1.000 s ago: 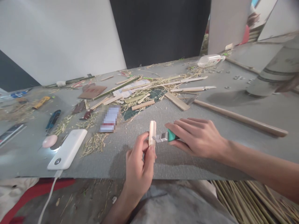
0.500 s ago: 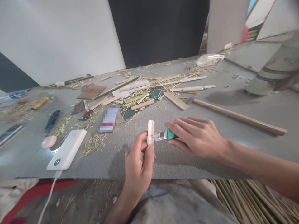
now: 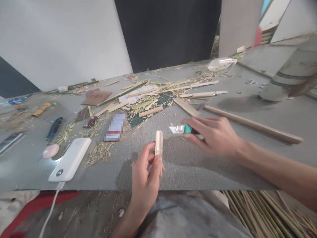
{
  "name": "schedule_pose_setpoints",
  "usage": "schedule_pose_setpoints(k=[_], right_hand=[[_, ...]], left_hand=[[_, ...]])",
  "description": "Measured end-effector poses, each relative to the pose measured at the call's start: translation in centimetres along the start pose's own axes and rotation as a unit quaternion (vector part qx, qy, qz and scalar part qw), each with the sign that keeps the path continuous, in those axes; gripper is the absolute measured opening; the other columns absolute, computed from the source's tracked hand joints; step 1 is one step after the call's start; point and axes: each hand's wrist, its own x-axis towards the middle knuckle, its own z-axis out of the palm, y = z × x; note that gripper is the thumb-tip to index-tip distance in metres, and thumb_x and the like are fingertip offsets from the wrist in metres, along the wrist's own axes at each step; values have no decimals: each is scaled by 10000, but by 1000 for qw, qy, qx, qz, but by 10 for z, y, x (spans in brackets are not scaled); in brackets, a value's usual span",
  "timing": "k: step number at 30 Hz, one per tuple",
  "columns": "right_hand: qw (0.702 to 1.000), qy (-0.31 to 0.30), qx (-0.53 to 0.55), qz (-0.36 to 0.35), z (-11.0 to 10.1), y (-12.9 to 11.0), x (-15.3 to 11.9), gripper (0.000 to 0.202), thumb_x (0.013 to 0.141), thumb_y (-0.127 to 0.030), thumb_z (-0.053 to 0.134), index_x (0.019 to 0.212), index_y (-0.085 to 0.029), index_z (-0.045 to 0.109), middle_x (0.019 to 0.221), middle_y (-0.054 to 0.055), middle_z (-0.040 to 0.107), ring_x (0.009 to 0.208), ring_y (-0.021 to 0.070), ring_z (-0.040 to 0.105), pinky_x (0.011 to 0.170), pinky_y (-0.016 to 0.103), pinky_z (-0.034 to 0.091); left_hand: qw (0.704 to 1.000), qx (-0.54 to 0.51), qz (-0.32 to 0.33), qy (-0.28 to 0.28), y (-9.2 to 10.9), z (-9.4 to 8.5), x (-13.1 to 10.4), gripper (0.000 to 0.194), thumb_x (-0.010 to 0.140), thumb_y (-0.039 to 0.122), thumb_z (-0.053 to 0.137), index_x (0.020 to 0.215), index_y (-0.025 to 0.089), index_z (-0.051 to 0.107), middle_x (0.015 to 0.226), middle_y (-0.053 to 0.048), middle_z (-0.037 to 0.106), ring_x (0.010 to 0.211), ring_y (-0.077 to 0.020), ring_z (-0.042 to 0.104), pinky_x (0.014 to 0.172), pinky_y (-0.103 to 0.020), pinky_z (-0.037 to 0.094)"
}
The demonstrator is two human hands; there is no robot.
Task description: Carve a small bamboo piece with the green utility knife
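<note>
Pinching the wooden strip (image 3: 159, 143) near the tabletop's (image 3: 193, 175) front edge, left hand (image 3: 146, 175); right hand (image 3: 215, 137) grips the green-handled knife (image 3: 182, 129).

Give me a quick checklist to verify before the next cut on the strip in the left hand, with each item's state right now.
1. Strip held: ok. The left hand pinches the pale strip between thumb and fingers, its upper end sticking out.
2. Knife held: ok. The right hand grips the green-handled knife.
3. Blade off strip and fingers: ok. The blade points left, with a visible gap to both.
4. Blade locked: cannot tell. The grip hides most of the handle.
5. Table free of scraps: not ok. Shavings lie left of the hands, more beyond them.
6. Power bank away from the blade: ok. It lies well left.
</note>
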Motion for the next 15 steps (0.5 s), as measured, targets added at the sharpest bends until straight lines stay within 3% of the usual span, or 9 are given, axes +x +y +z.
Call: schedule_pose_setpoints(k=[8, 15], right_hand=[[993, -57, 67, -73, 5, -24, -1, 381, 1107, -444, 392, 1136, -135, 614, 847, 56, 691, 683, 169, 611, 605, 308, 364], [999, -47, 22, 13, 5, -16, -2, 362, 1095, -456, 433, 1128, -160, 640, 847, 50, 710, 680, 160, 623, 564, 293, 298]], left_hand=[[1000, -4, -6, 10, 9, 3, 1, 247, 1047, 326, 500, 1238, 199, 594, 633, 36, 608, 535, -119, 515, 533, -226, 422], [1000, -3, -4, 7, 6, 2, 1, 258, 1050, 333, 503, 1245, 193, 597, 642, 30, 620, 539, -121, 528, 541, -231, 434]])
